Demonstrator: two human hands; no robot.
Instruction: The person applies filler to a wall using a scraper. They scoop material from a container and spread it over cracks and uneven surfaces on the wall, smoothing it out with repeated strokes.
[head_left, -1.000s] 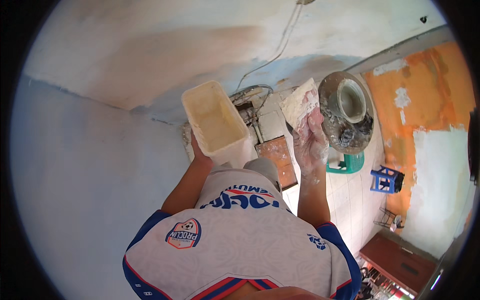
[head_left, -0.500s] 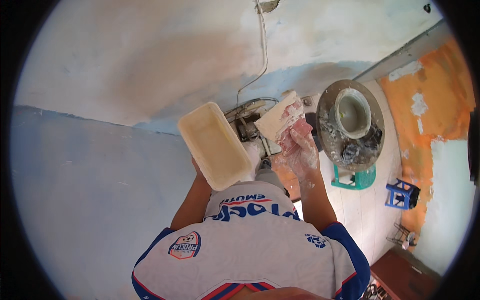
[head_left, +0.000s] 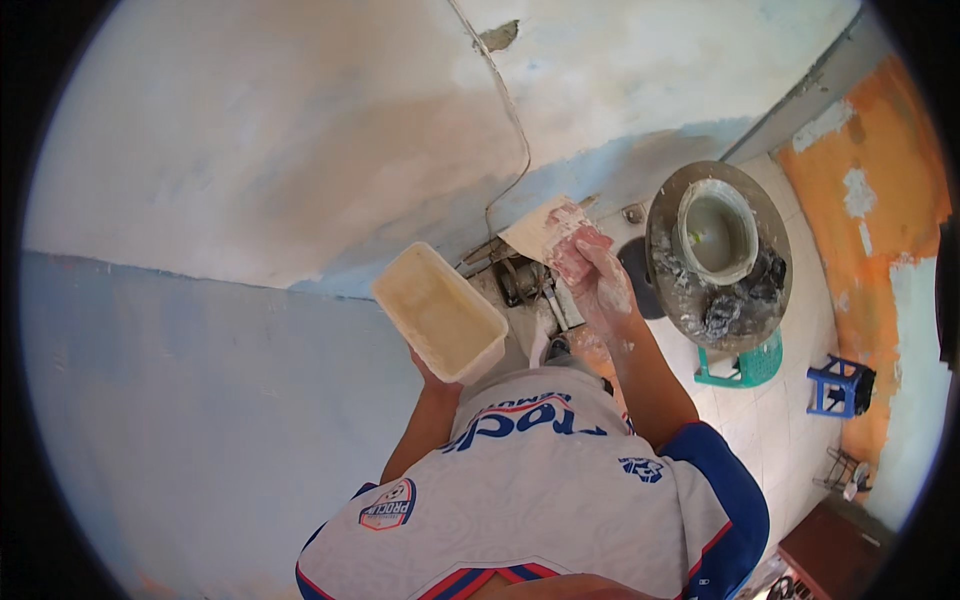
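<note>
My left hand (head_left: 432, 372) holds a cream rectangular plastic tub (head_left: 438, 312) from below, tilted, with pale paste inside. My right hand (head_left: 598, 282), dusted white, grips a broad putty knife (head_left: 548, 230) by its red handle. The blade, smeared with pale paste, points up toward the wall (head_left: 300, 170), close to a thin crack or cable line (head_left: 512, 130) running down it. The wall is whitish above and light blue below.
A round metal basin (head_left: 668, 262) holding a white bucket (head_left: 716, 232) and grey lumps rests on a green stool (head_left: 742, 366) on the tiled floor. A small blue stool (head_left: 838, 384) stands further right by an orange patched wall (head_left: 870, 170). Ladder rungs (head_left: 520, 285) show below me.
The view has swung so the wall fills more of the picture. My right hand with the putty knife has moved away from the tub toward the wall.
</note>
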